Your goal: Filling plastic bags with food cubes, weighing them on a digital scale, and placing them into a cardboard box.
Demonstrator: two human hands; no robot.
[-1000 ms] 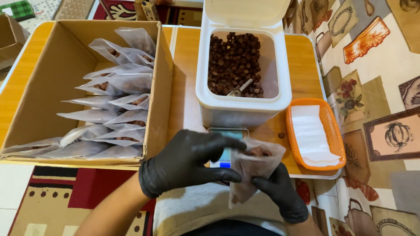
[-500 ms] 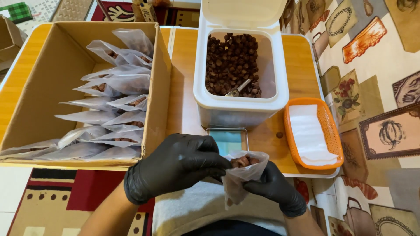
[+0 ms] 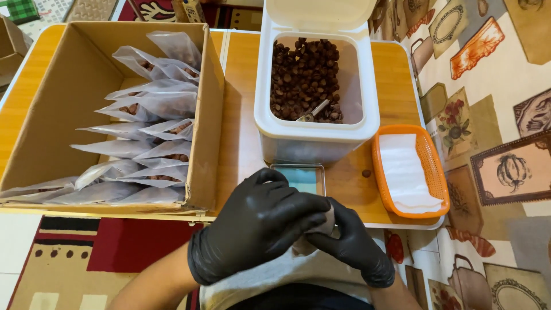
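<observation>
A small pouch (image 3: 321, 227) is being clamped between both gloved hands, the left hand (image 3: 258, 224) closed over its top and the right hand (image 3: 353, 244) gripping it from below, so that little of it is showing. It is being held over the table's (image 3: 244, 103) near edge, just in front of a small scale (image 3: 298, 177). Behind, a white bin (image 3: 315, 126) of brown pieces is standing open, a box (image 3: 74, 92) of filled pouches at its left, an orange basket (image 3: 427, 166) at its right.

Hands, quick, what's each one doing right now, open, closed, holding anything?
Left hand: closed over the small clear plastic pouch, black glove on.
Right hand: closed on the same pouch from below.
</observation>
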